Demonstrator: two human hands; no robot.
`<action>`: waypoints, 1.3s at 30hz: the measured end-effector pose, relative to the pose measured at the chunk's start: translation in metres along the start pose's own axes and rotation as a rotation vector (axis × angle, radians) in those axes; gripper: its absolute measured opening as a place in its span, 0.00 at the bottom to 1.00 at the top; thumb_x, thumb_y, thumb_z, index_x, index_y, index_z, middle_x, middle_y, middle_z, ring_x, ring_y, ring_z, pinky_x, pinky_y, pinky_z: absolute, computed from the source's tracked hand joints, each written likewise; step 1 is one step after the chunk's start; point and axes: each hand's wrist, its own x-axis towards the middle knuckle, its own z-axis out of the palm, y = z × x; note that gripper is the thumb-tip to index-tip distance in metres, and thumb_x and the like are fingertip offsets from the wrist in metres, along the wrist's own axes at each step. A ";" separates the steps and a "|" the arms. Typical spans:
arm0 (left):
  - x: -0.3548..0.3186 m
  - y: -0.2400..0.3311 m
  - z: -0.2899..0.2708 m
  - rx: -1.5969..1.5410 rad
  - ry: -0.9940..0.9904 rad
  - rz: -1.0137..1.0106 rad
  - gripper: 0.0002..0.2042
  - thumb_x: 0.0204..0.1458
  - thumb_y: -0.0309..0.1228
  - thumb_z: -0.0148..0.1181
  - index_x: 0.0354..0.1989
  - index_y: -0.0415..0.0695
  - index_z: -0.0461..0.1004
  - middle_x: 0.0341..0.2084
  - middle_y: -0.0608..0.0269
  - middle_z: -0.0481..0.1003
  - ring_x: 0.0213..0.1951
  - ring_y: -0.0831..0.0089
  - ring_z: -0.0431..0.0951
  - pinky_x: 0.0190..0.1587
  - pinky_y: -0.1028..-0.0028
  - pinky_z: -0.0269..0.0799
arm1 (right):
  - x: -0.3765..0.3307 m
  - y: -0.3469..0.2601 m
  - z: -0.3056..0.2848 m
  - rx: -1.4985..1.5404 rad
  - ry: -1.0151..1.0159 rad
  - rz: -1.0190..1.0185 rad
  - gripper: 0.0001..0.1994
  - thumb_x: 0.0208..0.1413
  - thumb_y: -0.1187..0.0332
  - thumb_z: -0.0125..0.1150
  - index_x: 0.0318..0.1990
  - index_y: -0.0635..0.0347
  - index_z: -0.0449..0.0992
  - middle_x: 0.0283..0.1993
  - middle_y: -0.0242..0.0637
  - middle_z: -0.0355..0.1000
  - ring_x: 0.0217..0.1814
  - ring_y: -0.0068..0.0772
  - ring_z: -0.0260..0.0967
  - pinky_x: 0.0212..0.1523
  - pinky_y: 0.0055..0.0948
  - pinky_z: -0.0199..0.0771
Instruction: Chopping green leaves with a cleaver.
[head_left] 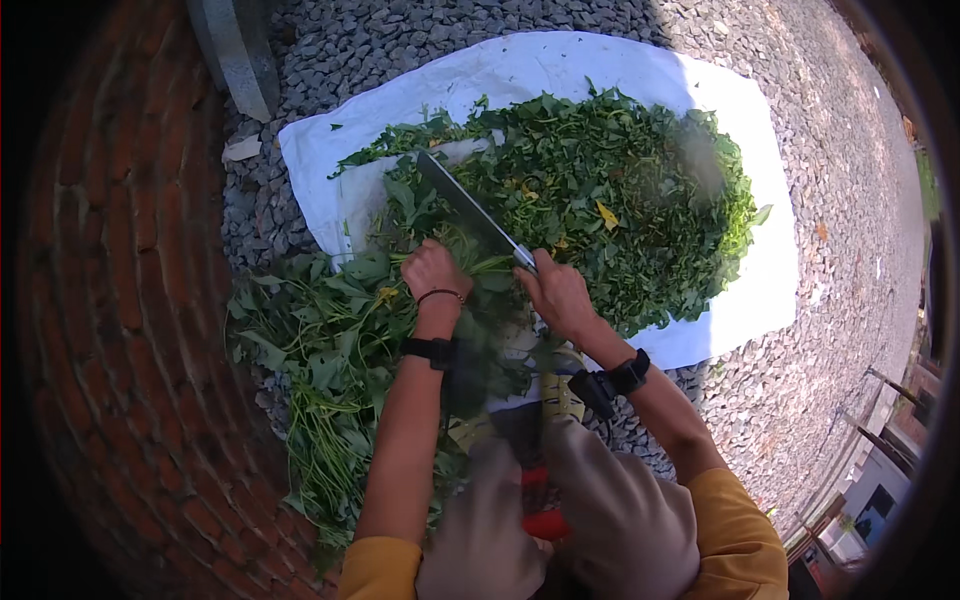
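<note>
My right hand (pixel 562 298) is wrapped round the handle of a large knife (pixel 465 204). Its long, dark blade points away to the upper left, over leafy greens. Just left of the handle, my left hand (pixel 436 272) is closed on a bunch of leafy green stems (pixel 490 266). Part of the bunch spreads below the blade, and the fingertips are hidden. Beyond and to the right lies a wide heap of chopped greens (pixel 590 190) with a few yellow leaves. A pale, flat board-like surface (pixel 358 200) shows beside the blade, partly covered by leaves.
The heap rests on a white sheet (pixel 755 290) spread over grey gravel (pixel 370 45). Uncut long-stemmed greens (pixel 330 400) are piled beside my left forearm. A brick wall (pixel 130 300) runs along the left, with a grey post (pixel 238 60) at the upper left. My knees (pixel 620 500) are close below.
</note>
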 end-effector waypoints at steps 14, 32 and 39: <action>-0.005 0.000 -0.001 -0.092 0.001 -0.065 0.17 0.28 0.32 0.68 0.27 0.41 0.69 0.25 0.56 0.75 0.29 0.63 0.79 0.33 0.70 0.75 | -0.034 0.028 0.049 -0.044 -0.019 0.146 0.12 0.53 0.69 0.57 0.40 0.64 0.63 0.22 0.51 0.69 0.23 0.58 0.68 0.23 0.47 0.66; -0.005 -0.019 -0.013 -0.221 -0.115 -0.012 0.41 0.24 0.33 0.71 0.53 0.37 0.59 0.52 0.47 0.60 0.52 0.55 0.65 0.52 0.64 0.63 | -0.069 0.051 0.058 0.114 -0.040 0.215 0.14 0.56 0.64 0.52 0.41 0.65 0.60 0.21 0.58 0.69 0.24 0.64 0.67 0.26 0.54 0.66; 0.014 -0.051 -0.011 -0.056 0.118 0.158 0.32 0.22 0.38 0.72 0.40 0.37 0.68 0.51 0.45 0.64 0.53 0.56 0.65 0.57 0.61 0.55 | -0.096 0.060 -0.021 0.219 0.110 0.207 0.10 0.55 0.68 0.55 0.36 0.65 0.63 0.19 0.55 0.67 0.23 0.61 0.65 0.22 0.50 0.62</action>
